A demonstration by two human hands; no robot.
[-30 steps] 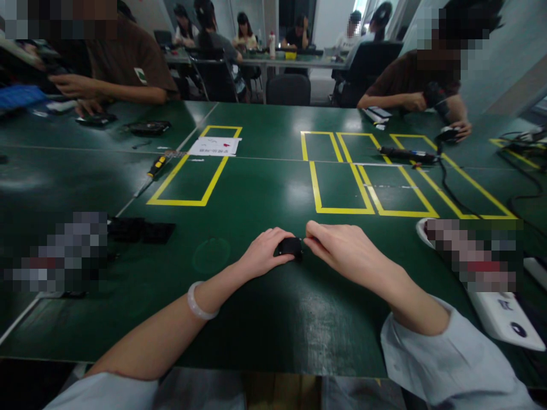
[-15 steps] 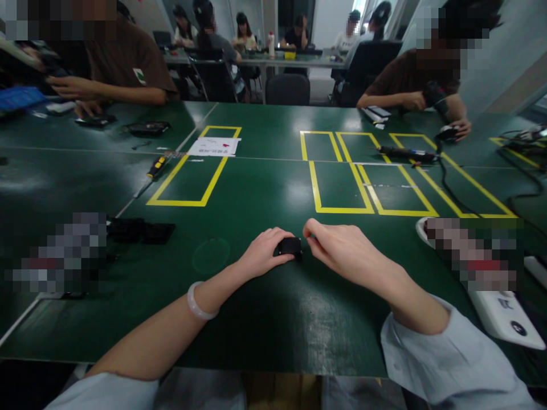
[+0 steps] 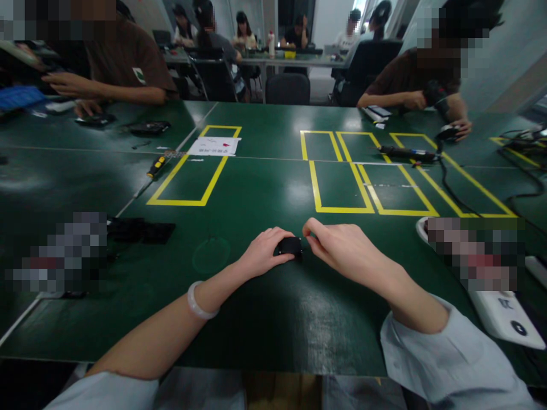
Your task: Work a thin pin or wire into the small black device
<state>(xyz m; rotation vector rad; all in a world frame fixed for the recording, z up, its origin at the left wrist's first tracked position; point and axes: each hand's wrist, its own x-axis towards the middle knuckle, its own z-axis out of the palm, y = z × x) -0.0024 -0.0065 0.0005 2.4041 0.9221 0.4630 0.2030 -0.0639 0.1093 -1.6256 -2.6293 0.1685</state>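
Note:
A small black block-like part [image 3: 290,246] rests at the middle of the green table [image 3: 256,319]. My left hand [image 3: 267,251] grips it from the left, thumb on the near side and fingers on the far side. Just right of the part is my right hand [image 3: 342,247], with thumb and index finger pinched together. Whatever may be between those fingertips is too small to make out. A small gap separates them from the black part. A pale bracelet [image 3: 200,302] circles my left wrist.
Yellow tape rectangles [image 3: 314,188] mark the table. A yellow-black screwdriver [image 3: 157,166] and a paper sheet [image 3: 216,146] lie left of centre. Black parts [image 3: 141,230] lie at left, a white device [image 3: 508,313] at right. Co-workers sit opposite; one holds a power drill [image 3: 436,98].
Almost nothing differs. Both hands keep their places by the black part, and the part itself has not visibly moved.

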